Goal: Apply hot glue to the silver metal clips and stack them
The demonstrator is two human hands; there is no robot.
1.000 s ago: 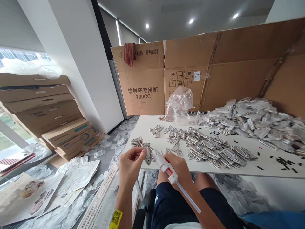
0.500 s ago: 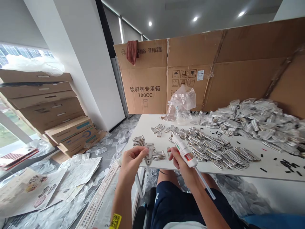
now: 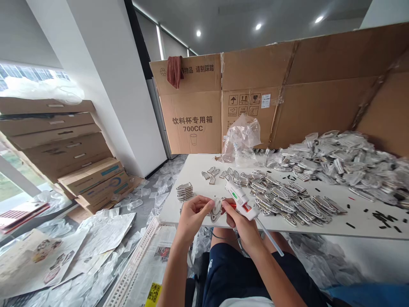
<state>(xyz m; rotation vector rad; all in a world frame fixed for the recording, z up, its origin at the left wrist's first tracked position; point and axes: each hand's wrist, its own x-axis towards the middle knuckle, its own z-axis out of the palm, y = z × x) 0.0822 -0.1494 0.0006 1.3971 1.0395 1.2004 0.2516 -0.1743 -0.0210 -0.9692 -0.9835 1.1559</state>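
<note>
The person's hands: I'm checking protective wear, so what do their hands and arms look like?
The left hand and right hand are bare, with no gloves, and neither forearm shows a sleeve. A yellow tag with a black code pattern lies at the left forearm's edge; whether it is worn cannot be told.

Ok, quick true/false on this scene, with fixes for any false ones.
1. The right hand holds a glue gun. True.
2. The left hand is empty. False: it holds a metal clasp.
3. Bagged parts are heaped at the far right of the table. True.
4. The box behind the table is marked 1000CC. False: it is marked 700CC.
5. A rag hangs over the top edge of the box. True.
</note>
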